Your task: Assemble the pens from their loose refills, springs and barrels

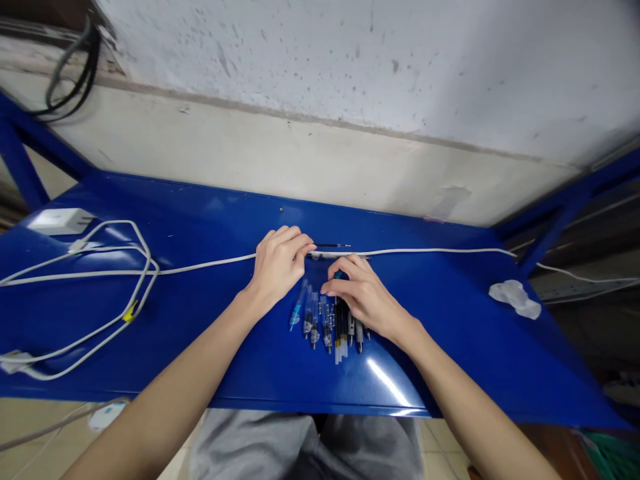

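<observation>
Pinched in the fingers of my left hand (281, 261) is a thin dark pen refill (333, 245), its pale tip pointing right. Below it a dark, slim pen part lies along the white cable. My right hand (367, 293) is curled over the upper end of a row of pen parts, with a bit of blue showing between its fingers; what it holds is partly hidden. In the row are clear pen barrels (314, 320), one with a blue grip (295, 316), dark refills (341, 333) with clear ends, and grey-and-black pen pieces (359, 335).
A white cable (425, 251) crosses the blue table (225, 347), looping at left beside a white adapter (63, 221). Crumpled translucent plastic (515, 298) lies at right. A wall (310, 153) rises behind, and blue frame bars (560, 227) stand at both ends.
</observation>
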`<state>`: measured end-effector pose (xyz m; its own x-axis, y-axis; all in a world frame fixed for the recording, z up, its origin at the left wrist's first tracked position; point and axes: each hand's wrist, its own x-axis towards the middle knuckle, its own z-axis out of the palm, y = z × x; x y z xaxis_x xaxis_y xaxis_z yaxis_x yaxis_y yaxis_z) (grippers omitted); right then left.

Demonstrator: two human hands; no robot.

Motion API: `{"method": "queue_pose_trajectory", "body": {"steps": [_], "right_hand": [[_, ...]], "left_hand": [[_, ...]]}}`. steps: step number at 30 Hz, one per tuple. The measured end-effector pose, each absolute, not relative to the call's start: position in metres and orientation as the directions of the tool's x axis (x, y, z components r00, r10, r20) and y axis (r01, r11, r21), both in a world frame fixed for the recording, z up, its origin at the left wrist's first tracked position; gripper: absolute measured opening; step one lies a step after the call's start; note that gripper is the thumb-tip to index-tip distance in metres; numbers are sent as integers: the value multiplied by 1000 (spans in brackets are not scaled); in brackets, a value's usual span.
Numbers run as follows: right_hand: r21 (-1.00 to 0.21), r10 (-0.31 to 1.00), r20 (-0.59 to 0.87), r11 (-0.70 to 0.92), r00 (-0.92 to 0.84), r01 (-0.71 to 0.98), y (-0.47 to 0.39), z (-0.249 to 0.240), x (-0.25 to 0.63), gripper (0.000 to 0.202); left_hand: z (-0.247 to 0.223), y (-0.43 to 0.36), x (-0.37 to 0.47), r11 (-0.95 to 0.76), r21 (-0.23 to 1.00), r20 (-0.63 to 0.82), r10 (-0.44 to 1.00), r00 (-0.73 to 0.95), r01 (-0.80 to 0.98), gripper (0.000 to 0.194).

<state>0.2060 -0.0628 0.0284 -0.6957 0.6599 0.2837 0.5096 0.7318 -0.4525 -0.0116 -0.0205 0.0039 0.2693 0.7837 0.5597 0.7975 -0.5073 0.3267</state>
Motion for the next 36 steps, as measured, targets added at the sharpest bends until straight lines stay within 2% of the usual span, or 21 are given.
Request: {"method": "queue_pose_trajectory", "body": {"steps": [4,8,10,12,16,36], "right_hand": [[-466,694,241,696,-678,547,-64,34,207,30],[-518,738,207,640,-642,568,-70,41,202,19],[-527,737,195,635,-647,565,-75,42,198,23],[-498,730,174,644,-661,580,-78,42,194,25],[-424,741,109,638,-663,643,-79,38,190,9],[-384,796,-11,556,-605,738,-82,47,181,9]], "left_hand": [[4,-20,-12,-502,334,560,786,260,798,22],[4,-21,-11,-503,345,550,793,263,793,22],[4,-21,-10,-500,350,539,799,266,792,22],[4,-21,-10,-499,354,532,803,269,791,21],[4,-21,-11,-494,360,533,805,261,791,21],[5,-20,-11,-490,405,538,810,233,771,21]]}}
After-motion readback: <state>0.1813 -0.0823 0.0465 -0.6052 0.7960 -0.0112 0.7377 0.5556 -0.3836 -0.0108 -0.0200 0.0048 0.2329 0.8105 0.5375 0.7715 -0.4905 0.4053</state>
